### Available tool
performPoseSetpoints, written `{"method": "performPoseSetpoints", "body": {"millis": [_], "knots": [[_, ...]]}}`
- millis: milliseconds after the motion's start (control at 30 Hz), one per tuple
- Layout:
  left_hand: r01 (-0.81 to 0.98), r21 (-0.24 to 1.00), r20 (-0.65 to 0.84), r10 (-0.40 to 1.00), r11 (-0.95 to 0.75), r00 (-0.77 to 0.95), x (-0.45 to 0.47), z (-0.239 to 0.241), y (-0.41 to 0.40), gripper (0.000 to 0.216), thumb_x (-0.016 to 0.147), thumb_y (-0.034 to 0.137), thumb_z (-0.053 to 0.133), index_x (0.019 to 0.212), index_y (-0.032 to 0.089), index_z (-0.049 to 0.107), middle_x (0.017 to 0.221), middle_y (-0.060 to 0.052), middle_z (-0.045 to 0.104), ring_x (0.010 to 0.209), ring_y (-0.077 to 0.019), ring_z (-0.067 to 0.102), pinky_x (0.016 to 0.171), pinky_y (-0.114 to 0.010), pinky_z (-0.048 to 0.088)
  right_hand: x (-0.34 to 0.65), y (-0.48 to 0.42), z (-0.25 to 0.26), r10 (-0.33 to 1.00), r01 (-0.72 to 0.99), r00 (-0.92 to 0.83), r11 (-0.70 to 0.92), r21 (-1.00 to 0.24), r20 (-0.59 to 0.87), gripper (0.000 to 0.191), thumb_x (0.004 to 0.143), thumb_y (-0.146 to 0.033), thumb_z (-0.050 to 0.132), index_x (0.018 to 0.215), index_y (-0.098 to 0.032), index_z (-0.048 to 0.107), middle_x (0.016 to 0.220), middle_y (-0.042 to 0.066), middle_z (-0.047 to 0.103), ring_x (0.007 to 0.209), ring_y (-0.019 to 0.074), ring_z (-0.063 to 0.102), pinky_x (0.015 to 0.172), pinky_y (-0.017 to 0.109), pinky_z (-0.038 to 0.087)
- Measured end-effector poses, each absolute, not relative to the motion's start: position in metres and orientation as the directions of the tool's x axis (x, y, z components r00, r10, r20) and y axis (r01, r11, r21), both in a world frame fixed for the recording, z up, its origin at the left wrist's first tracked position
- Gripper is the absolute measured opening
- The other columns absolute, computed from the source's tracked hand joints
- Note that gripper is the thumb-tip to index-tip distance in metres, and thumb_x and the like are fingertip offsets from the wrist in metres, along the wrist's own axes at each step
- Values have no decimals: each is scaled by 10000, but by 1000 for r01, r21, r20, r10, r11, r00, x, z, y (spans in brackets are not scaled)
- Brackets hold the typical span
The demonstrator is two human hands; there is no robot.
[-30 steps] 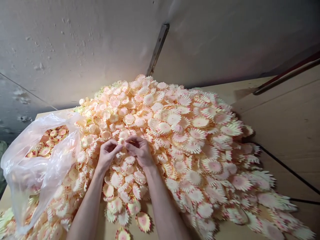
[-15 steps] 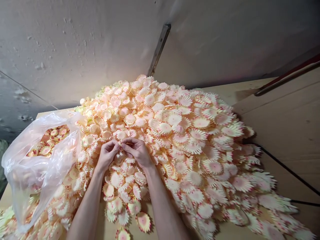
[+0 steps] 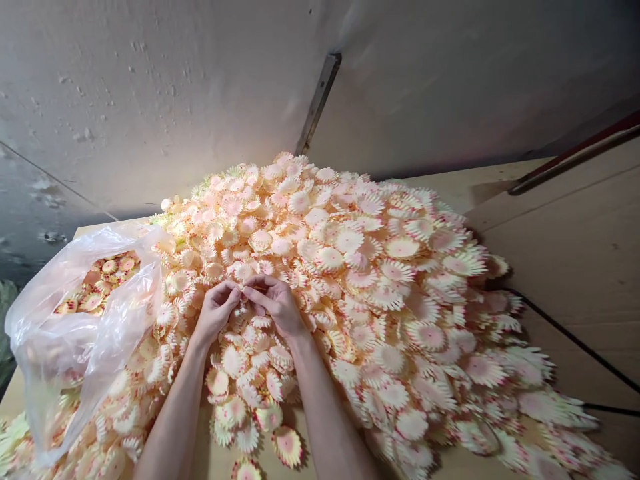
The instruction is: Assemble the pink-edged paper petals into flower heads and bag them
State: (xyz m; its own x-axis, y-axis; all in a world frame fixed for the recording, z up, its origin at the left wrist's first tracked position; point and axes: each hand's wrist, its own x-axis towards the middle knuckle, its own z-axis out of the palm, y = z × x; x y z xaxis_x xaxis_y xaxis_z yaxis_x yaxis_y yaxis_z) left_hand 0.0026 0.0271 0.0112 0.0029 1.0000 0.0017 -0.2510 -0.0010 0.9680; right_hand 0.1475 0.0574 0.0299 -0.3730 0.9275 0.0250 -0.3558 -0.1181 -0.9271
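A big heap of cream and pink fabric flower pieces (image 3: 360, 280) covers the wooden table (image 3: 575, 267). My left hand (image 3: 216, 311) and my right hand (image 3: 276, 305) meet above the near side of the heap, fingertips pinched together on a small flower piece (image 3: 245, 293) that is mostly hidden between them. Both hands have curled fingers. My forearms reach in from the bottom edge.
At the left, a clear plastic bag (image 3: 75, 333) lies open with more flower pieces inside. A dark cable (image 3: 570, 337) runs across the table at the right. A grey wall (image 3: 200, 93) rises behind the heap, with a metal strip (image 3: 317, 103) on it.
The hands stay pinched together at the same spot; the fingers shift only slightly. The view has tilted a little.
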Motion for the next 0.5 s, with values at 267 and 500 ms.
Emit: {"method": "performPoseSetpoints", "body": {"millis": [267, 500], "knots": [[-229, 973, -2, 999, -7, -38, 2, 16, 27, 342, 808, 479, 679, 761, 152, 589, 682, 21, 472, 610, -80, 378, 578, -192, 335, 148, 59, 27, 931, -359, -366, -148, -922, -7, 238, 740, -358, 749, 873, -181, 660, 586, -60, 541, 399, 35, 379, 393, 199, 282], [-276, 961, 2, 995, -29, -98, 7, 19, 27, 335, 789, 466, 703, 762, 162, 567, 686, 27, 449, 623, -87, 372, 604, -199, 338, 145, 58, 31, 936, -473, -352, -194, -860, -18, 272, 707, -329, 778, 812, -197, 565, 697, -66, 536, 394, 9, 349, 390, 192, 280]]}}
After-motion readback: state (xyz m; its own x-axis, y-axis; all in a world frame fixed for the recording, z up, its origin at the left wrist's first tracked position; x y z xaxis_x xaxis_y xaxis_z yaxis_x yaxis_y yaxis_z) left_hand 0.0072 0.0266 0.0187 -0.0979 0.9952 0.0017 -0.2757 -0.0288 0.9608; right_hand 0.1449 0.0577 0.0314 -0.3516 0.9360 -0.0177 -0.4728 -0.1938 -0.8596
